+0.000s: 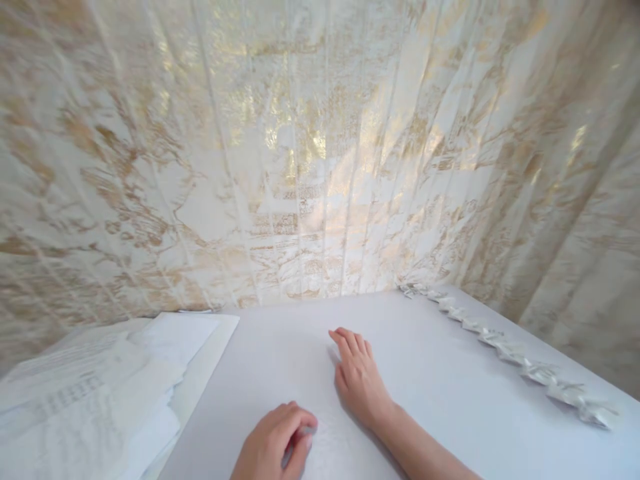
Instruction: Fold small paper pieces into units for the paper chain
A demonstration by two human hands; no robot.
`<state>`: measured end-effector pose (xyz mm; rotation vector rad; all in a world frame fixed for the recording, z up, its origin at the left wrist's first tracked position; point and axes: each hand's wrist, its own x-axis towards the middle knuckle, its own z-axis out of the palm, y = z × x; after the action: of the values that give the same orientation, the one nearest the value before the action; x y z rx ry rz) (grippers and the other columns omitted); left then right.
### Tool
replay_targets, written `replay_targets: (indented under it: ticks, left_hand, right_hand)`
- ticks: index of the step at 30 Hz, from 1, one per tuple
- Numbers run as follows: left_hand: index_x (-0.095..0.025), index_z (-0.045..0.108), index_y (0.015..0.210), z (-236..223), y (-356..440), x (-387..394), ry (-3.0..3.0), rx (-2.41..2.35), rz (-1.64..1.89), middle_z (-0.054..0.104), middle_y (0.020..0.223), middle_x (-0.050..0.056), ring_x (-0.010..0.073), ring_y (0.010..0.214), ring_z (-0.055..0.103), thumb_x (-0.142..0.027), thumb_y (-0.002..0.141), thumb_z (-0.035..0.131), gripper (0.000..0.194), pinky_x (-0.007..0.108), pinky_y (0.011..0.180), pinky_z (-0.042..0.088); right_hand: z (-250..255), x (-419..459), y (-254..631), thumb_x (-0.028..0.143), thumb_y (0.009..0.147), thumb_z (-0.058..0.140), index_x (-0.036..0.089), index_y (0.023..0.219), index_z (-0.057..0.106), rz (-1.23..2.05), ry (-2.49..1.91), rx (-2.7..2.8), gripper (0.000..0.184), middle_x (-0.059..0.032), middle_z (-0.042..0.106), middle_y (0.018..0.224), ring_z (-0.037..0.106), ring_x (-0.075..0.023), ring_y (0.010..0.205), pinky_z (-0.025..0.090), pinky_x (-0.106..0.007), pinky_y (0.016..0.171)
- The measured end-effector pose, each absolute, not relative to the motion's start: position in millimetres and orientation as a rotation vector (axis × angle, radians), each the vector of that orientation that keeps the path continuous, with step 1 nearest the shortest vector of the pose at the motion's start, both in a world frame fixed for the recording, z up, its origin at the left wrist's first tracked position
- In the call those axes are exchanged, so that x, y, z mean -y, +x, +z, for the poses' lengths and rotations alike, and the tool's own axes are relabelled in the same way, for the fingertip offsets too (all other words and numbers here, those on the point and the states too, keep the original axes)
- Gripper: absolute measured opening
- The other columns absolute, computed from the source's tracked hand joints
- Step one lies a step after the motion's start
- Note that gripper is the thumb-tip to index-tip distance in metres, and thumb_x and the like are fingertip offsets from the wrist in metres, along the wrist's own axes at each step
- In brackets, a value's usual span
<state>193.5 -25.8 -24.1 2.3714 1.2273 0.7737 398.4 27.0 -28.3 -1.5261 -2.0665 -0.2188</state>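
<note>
My left hand (278, 441) is low in the view, at the front of the white tabletop (280, 353). Its fingers are curled in toward the thumb, leaving a small gap. Whether anything sits inside the curl is hidden. Farther forward and to the right, my right hand (359, 379) rests palm down on or just above the tabletop. Its fingers are stretched forward and slightly bent, with the thumb at the side, and no object shows under them.
A loose pile of papers (75, 407), some with print, covers the left side. Along the right edge runs a row of small, crumpled-looking pale folded pieces (510, 352). A patterned white and gold curtain (280, 167) hangs behind the table and along its right side.
</note>
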Motion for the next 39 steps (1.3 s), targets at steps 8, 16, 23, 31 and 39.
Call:
replay_targets:
  ticks: [8, 16, 23, 31, 39]
  left_hand:
    - [-0.025, 0.061, 0.105, 13, 149, 32, 2.378, -1.467, 0.737, 0.065, 0.108, 0.002, 0.0164, 0.104, 0.062, -0.013, 0.084, 0.047, 0.028, 0.029, 0.094, 0.048]
    - [-0.017, 0.058, 0.126, -10, -19, 51, 2.328, -2.106, 0.641, 0.058, 0.135, 0.016, 0.0383, 0.126, 0.052, -0.040, 0.073, 0.055, 0.058, 0.056, 0.102, 0.043]
    - [-0.021, 0.059, 0.132, -36, -80, 76, 2.557, -2.128, 0.316, 0.058, 0.139, 0.009, 0.0283, 0.128, 0.055, -0.038, 0.083, 0.053, 0.053, 0.040, 0.103, 0.047]
    - [-0.017, 0.057, 0.134, -20, -79, 67, 2.532, -2.185, 0.164, 0.057, 0.140, 0.011, 0.0285, 0.130, 0.053, -0.048, 0.088, 0.050, 0.056, 0.042, 0.105, 0.044]
    - [-0.008, 0.064, 0.123, 4, -48, 74, 2.528, -2.266, 0.021, 0.067, 0.126, 0.012, 0.0244, 0.114, 0.065, -0.016, 0.094, 0.023, 0.051, 0.039, 0.100, 0.048]
  right_hand:
    - [-37, 26, 360, 0.001, 0.075, 0.041, 0.016, 0.129, 0.047, 0.108, -1.329, 2.145, 0.056, -0.0143, 0.054, 0.129, 0.051, -0.0283, 0.115, 0.042, -0.047, 0.096]
    - [-36, 27, 368, 0.003, 0.077, 0.042, 0.013, 0.127, 0.051, 0.190, -1.381, 2.122, 0.052, -0.0164, 0.052, 0.131, 0.052, -0.0288, 0.116, 0.042, -0.048, 0.098]
    - [-39, 25, 369, 0.003, 0.076, 0.043, 0.015, 0.124, 0.052, 0.197, -1.350, 2.120, 0.051, -0.0155, 0.054, 0.128, 0.053, -0.0291, 0.114, 0.043, -0.049, 0.096]
    - [-39, 28, 379, 0.004, 0.078, 0.043, 0.014, 0.122, 0.053, 0.223, -1.309, 2.129, 0.047, -0.0162, 0.054, 0.127, 0.052, -0.0288, 0.117, 0.042, -0.051, 0.100]
    - [-31, 33, 383, 0.005, 0.079, 0.043, 0.018, 0.124, 0.053, 0.261, -1.283, 2.128, 0.048, -0.0133, 0.055, 0.129, 0.054, -0.0263, 0.118, 0.043, -0.048, 0.104]
